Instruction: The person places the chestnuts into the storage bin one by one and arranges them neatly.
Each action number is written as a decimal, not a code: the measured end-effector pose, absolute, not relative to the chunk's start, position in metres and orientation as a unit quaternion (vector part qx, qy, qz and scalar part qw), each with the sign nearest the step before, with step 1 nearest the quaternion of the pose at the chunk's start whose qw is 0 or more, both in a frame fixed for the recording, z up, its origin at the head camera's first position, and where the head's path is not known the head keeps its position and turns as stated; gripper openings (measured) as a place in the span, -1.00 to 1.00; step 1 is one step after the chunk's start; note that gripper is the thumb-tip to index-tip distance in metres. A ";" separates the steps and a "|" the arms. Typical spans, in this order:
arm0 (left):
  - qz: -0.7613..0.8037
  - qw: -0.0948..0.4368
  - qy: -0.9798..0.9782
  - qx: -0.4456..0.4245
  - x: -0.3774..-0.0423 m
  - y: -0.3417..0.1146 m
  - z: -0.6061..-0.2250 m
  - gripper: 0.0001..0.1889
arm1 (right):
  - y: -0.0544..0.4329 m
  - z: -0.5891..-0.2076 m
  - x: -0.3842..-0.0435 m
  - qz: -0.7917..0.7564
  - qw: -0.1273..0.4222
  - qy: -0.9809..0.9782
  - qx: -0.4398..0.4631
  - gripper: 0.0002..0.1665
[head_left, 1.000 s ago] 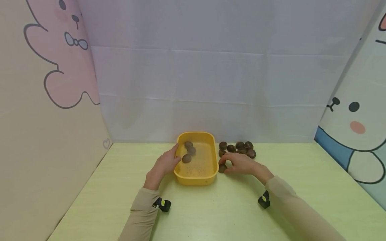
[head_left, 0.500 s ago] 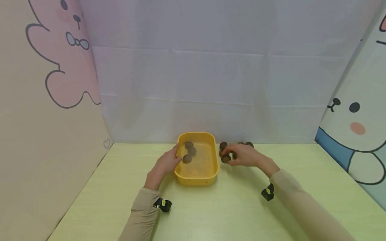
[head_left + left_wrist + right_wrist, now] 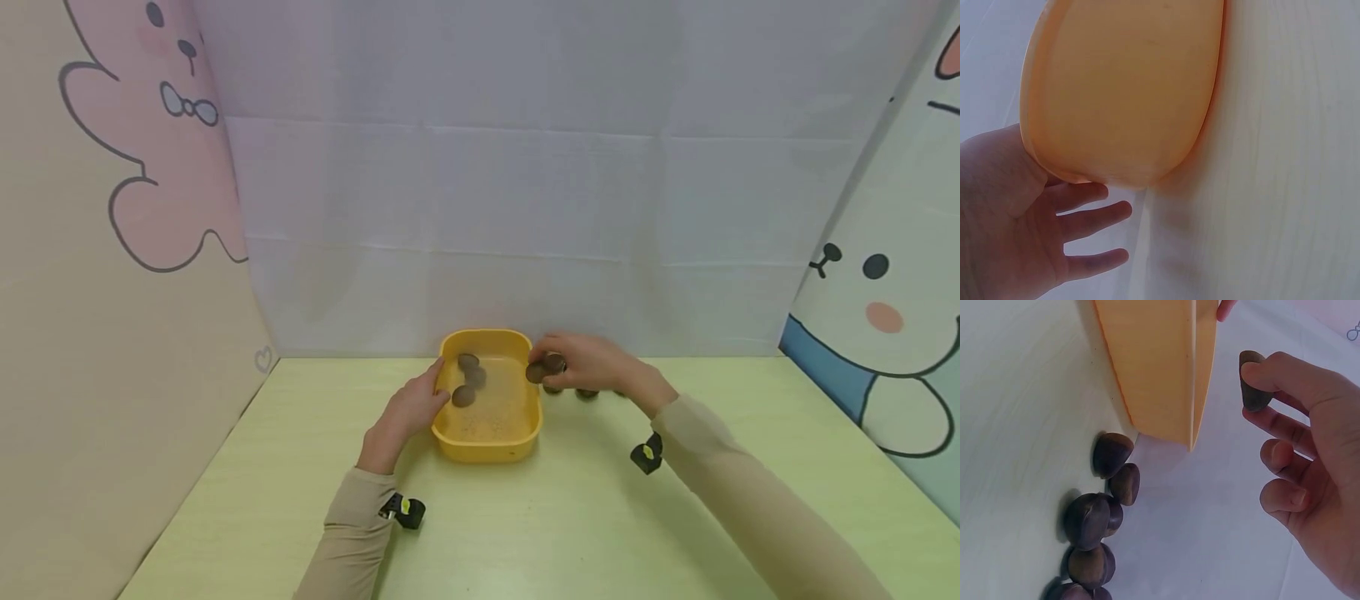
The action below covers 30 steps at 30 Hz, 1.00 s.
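Note:
A yellow plastic tub [image 3: 491, 452] stands on the table with several dark brown chestnuts [image 3: 463, 396] in its left part. My left hand [image 3: 405, 414] grips the tub's left side, the thumb over the rim and the fingers outside along the wall [image 3: 1122, 94]. Between thumb and fingertips my right hand [image 3: 600, 364] pinches one chestnut [image 3: 1256, 392], raised at the tub's right rim. Below that hand lie several more chestnuts [image 3: 1088, 519], bunched on the table beside the tub and partly hidden by the hand in the head view.
The pale yellow-green table [image 3: 480, 533] ends at a white cloth backdrop [image 3: 480, 208] right behind the tub. Side panels with a pink bear [image 3: 180, 167] and a white cartoon animal [image 3: 877, 333] stand left and right.
My right hand has lifted the chestnut off the table beside the tub and carried it up and back to the tub's right rim. The left hand stays on the tub.

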<state>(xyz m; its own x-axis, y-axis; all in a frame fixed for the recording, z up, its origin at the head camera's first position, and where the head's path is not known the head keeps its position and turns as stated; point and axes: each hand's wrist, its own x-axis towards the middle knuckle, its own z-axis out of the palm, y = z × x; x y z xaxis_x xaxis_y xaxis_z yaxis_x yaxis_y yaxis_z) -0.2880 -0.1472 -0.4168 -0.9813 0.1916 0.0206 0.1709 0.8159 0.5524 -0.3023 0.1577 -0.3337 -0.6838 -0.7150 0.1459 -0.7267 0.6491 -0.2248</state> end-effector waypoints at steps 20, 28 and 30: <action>0.295 0.015 0.951 0.095 -0.287 -0.146 -0.419 -0.30 | 0.099 -0.319 -0.313 0.087 0.000 -0.896 0.435 -0.65; 0.293 0.016 0.952 0.089 -0.286 -0.145 -0.416 -0.31 | 0.082 -0.324 -0.321 0.055 -0.009 -0.900 0.433 -0.62; 0.292 0.018 0.952 0.087 -0.286 -0.145 -0.416 -0.31 | 0.077 -0.327 -0.324 0.055 -0.015 -0.899 0.434 -0.61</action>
<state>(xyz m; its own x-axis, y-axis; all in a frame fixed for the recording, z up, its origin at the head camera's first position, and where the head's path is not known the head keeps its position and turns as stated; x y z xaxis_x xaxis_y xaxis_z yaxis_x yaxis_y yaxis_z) -0.2861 -0.1448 -0.4158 -0.9842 0.1765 0.0176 0.1560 0.8146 0.5587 -0.3237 0.0773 -0.3266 -0.6237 -0.7814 0.0207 -0.7782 0.6182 -0.1110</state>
